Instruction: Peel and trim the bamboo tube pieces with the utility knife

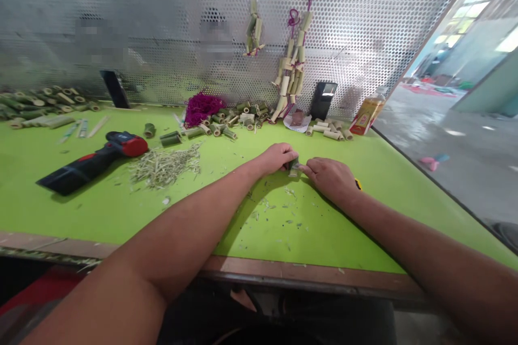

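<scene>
Right of the middle of a green table (388, 199), between far and near edges, two bare hands meet at a short bamboo tube (293, 165). The left hand (279, 157) is closed around the tube. The right hand (331, 173) is curled, fingertips at the tube's right side; a yellow end (358, 184) shows by its wrist, the rest hidden. Small chips (289, 221) lie toward the near edge. Toward the left edge are a drill-like tool (95, 160) and pale shavings (167, 164). Along the far edge sit purple string (202, 108), cut bamboo (245, 117) and, near the far right corner, a bottle (367, 113).
</scene>
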### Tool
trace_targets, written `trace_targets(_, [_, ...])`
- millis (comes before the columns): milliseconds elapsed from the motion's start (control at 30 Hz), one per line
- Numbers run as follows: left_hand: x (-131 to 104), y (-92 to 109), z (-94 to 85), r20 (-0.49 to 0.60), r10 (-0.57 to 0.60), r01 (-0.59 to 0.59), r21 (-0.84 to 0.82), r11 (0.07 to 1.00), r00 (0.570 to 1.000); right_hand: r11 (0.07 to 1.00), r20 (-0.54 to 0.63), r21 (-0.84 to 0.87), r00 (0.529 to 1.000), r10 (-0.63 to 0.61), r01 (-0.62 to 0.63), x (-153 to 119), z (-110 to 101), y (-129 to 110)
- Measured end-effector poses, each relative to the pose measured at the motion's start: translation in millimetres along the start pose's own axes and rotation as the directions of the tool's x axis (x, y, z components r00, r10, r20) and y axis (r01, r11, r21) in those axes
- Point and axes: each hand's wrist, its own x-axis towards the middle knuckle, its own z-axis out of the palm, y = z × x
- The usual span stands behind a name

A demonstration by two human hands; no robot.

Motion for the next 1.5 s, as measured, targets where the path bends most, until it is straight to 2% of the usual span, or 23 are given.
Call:
trace_targets(133, [0,0,0.0,0.014,-0.001,0.001,-0.017,1.000,1.000,1.000,0.035,0.007,0.999,-0.022,0.021,-2,-2,-1])
trace_targets(300, [2,-1,0.2,-0.043,-0.023,0.022,-0.020,1.000,0.999,0.981,0.065,0.001,0.978,-0.196,0.196,-10,-1,-7])
trace_targets(367, [2,-1,0.2,-0.033,-0.019,0.019,-0.020,1.000,0.999,0.988,0.036,-0.008,0.987,-0.155,0.155,-11,0,-7])
trace_targets(533, [0,0,-0.6,0.016,-0.004,0.005,-0.033,0.999,1.000,0.999,-0.056,-0.025,0.998,0.038,-0.039,-6,4,0])
trace_targets(667, [-1,-1,-1.8,0.046,0.011,-0.008,-0.070,0.998,0.999,1.000,-0.062,-0.013,0.998,0.026,-0.027,-2,4,2])
trace_targets(767, [-1,-1,-2.3,0.052,0.006,-0.001,-0.090,0.996,0.999,1.000,-0.020,-0.018,1.000,0.013,-0.013,-3,3,-1])
trace_targets(867, [0,-1,-2.4,0.028,-0.027,0.030,-0.110,0.994,0.999,0.995,0.051,-0.011,0.993,-0.102,0.103,-4,1,-5])
trace_targets(967, [0,-1,-2.3,0.012,-0.049,0.050,-0.125,0.991,0.999,0.982,0.056,-0.010,0.980,-0.189,0.190,-6,1,-7])
trace_targets(1200, [-2,-1,-3.3,0.074,-0.006,0.017,-0.143,0.990,0.997,0.997,-0.047,-0.009,0.996,-0.081,0.081,-5,6,-3])
trace_targets(1400, [-3,2,-2.8,0.040,0.038,-0.034,-0.102,0.994,0.998,0.997,0.005,0.018,0.997,-0.076,0.076,-1,5,-4])
trace_targets(1500, [-3,3,-1.6,0.034,0.034,-0.032,-0.064,0.997,0.999,1.000,-0.027,0.015,1.000,-0.002,0.002,1,4,-3])
